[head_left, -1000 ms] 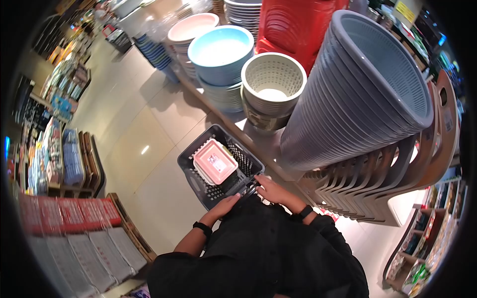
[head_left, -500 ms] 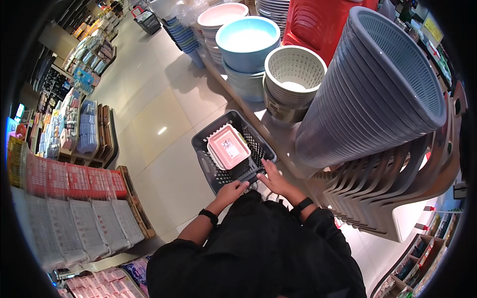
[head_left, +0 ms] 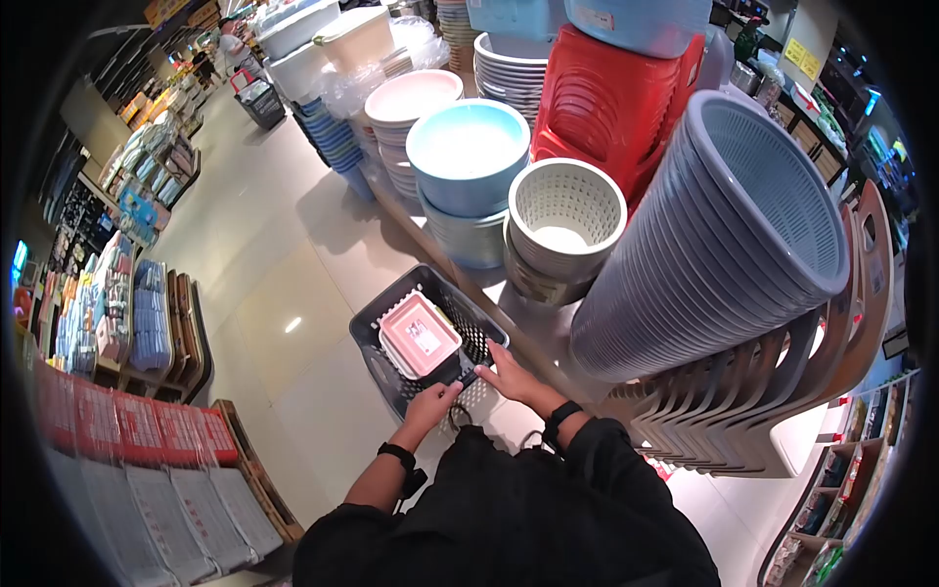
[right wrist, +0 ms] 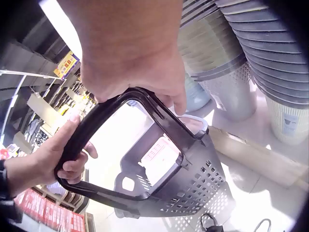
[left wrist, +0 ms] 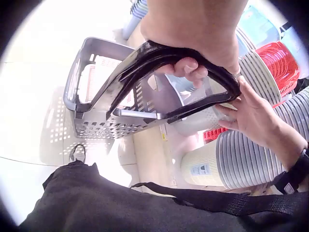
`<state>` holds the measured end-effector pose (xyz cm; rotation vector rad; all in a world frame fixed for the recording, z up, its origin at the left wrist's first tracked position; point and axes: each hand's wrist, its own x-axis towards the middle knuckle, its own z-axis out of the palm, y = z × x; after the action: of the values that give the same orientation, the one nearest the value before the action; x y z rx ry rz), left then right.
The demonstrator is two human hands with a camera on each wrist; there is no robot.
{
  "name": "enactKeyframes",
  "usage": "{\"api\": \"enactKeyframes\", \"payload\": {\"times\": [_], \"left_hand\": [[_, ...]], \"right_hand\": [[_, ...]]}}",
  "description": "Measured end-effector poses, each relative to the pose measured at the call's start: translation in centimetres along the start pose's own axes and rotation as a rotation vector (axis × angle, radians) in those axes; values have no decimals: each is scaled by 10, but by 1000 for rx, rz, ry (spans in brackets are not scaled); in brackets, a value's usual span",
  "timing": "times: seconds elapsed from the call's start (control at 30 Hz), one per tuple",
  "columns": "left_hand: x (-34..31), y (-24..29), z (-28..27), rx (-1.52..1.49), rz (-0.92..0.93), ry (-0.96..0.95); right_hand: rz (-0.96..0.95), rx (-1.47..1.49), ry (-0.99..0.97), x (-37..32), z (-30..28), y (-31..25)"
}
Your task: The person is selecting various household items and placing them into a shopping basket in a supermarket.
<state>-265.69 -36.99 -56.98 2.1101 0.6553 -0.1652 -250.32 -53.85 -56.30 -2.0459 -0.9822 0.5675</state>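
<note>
Your left hand (head_left: 427,401) is gripping the black handle (right wrist: 82,137): fingers are curling round the bar, thumb is lying along it. Your right hand (head_left: 518,382) is resting over the other end of the handle, touching it; its fingers are extending fairly straight and slightly spread. Can't tell how hard they're pressing.

The grey basket (head_left: 367,333) is sitting just ahead of you, beside the display ledge. Can't tell if its base is touching the floor. Inside, a pink container (head_left: 421,338) with a label is lying on a white perforated container (head_left: 388,350).

To your right, a tall stack of grey-blue bins (head_left: 675,264) is leaning, with curved brown-beige pieces (head_left: 734,401) nesting next to it. Past the basket, a pale slotted bin (head_left: 567,196), a blue basin (head_left: 468,161) and a pink basin (head_left: 414,98) are topping their stacks. Red plastic pieces (head_left: 597,117) are standing behind. On your left, red packs (head_left: 161,421) are lining a low display.
</note>
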Motion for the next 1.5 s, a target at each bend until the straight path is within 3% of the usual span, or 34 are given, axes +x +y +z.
{"api": "enactKeyframes", "payload": {"times": [0.17,0.2,0.3,0.4,0.47,0.53,0.87,1.0,1.1,1.17,1.23,1.27,1.3,1.37,1.4,1.43,1.47,1.5], "left_hand": [[24,-6,-24,-14,-36,-54],[36,-9,-31,-58,60,-37],[58,-17,-47,-48,42,-102],[80,-19,-60,-39,76,-57],[98,-16,-74,-6,104,-26],[95,-35,-82,-19,59,-32],[147,-31,-132,10,-37,38],[150,-39,-147,25,-73,42],[161,-44,-154,-11,-133,-20],[175,-25,-160,-7,-153,-81],[168,7,-167,-31,66,135],[204,21,-163,-109,274,101],[215,31,-159,-108,272,100],[258,75,-140,-421,443,-82],[266,82,-131,-486,450,-134],[278,98,-125,-542,473,-222],[300,126,-113,-565,422,-371],[300,143,-107,-610,342,-445]], "right_hand": [[62,-31,-23,32,6,1],[84,-36,-23,46,6,-3],[133,-44,-27,68,14,-8],[25,-56,97,94,26,14],[61,-37,110,113,11,-10],[84,-37,68,121,34,-12],[95,19,15,198,27,-28],[58,110,-99,195,27,-23],[81,137,-132,171,-13,-19],[250,210,-16,146,-45,-15],[298,241,71,118,-62,-12],[359,274,185,103,-76,-6],[361,276,184,91,-80,1],[419,316,411,62,-87,14],[421,318,409,51,-91,25],[477,359,542,40,-89,34],[550,405,714,31,-86,43],[577,407,720,30,-88,45]]}}
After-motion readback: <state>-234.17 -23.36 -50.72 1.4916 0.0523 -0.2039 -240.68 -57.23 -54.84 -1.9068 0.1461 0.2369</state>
